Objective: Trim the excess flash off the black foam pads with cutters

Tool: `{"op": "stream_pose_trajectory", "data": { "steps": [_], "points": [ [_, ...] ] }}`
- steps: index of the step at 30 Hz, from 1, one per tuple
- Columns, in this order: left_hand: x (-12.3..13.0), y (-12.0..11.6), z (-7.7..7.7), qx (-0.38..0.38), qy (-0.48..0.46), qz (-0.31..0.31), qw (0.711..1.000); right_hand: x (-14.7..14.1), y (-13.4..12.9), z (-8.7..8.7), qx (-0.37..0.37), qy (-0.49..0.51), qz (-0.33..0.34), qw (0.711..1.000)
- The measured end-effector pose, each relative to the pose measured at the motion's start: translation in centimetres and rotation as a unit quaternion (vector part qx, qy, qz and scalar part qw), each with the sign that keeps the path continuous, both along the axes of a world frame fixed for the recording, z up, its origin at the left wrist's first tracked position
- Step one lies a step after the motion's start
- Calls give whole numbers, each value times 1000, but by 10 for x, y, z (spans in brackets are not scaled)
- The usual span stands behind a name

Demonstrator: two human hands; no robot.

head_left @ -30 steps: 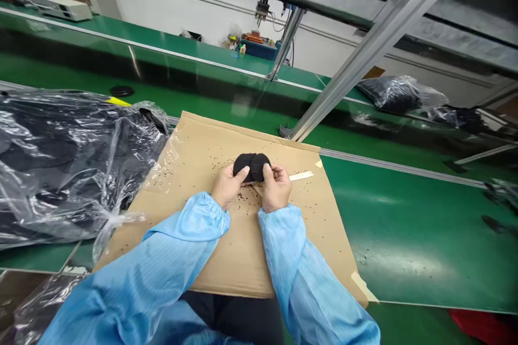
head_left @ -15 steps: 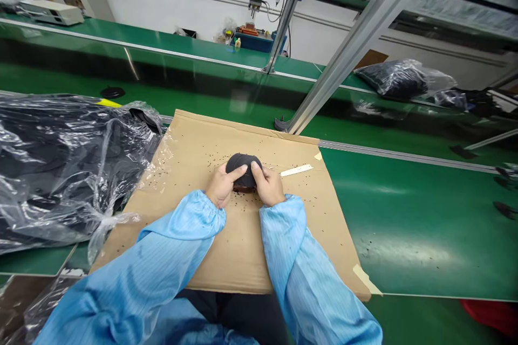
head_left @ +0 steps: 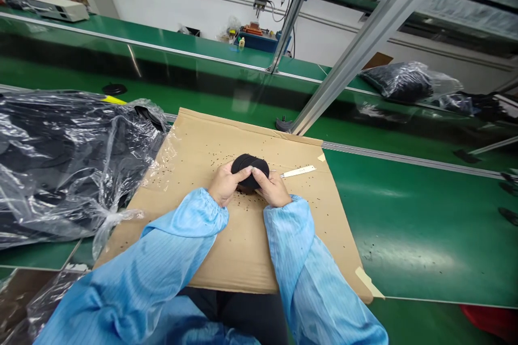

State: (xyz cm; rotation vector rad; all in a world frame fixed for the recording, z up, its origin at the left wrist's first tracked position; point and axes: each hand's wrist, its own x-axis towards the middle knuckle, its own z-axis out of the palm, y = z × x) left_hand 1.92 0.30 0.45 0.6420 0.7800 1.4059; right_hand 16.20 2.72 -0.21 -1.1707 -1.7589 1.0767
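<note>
Between my two hands is a dark, rounded pad-like piece (head_left: 250, 166), black on its upper face with curved lines across it. My left hand (head_left: 225, 182) grips its left side, thumb pressed on the top. On the right side my right hand (head_left: 274, 187) holds it too, with its thumb tip close to the left one. The fingers beneath are mostly hidden. Just right of my right hand lies a white-handled craft knife or similar slim tool (head_left: 298, 171). Small black scraps are scattered over the brown cardboard sheet (head_left: 234, 250) under my hands.
A large clear plastic bag of black pieces (head_left: 68, 167) lies on the left. A slanted metal post (head_left: 348, 59) rises behind the cardboard. Farther back stand a grey box-shaped device (head_left: 60, 9) and another bag of dark items (head_left: 399, 81). The green bench (head_left: 404, 215) extends right.
The dark piece has tilted so more of its flat black face shows, and my thumbs have come together on it. The whole view has shifted slightly.
</note>
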Motion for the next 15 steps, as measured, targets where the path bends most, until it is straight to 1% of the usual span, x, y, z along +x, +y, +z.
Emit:
{"op": "stream_pose_trajectory", "data": {
  "steps": [5,8,10,12,15],
  "points": [
    [-1,0,-1,-2,-8,-4,1000,0,-3,11,16,-41,7,999],
    [-1,0,0,-6,-16,-7,1000,-2,-6,12,52,-71,-8,996],
    [-1,1,2,-8,-28,2,1000,-5,-7,10,74,-79,-28,994],
    [-2,3,2,-21,-50,10,998,-7,-9,8,90,-49,-42,994],
    [-5,6,2,-62,-91,9,994,-10,-11,8,102,55,-29,993]
  ]
}}
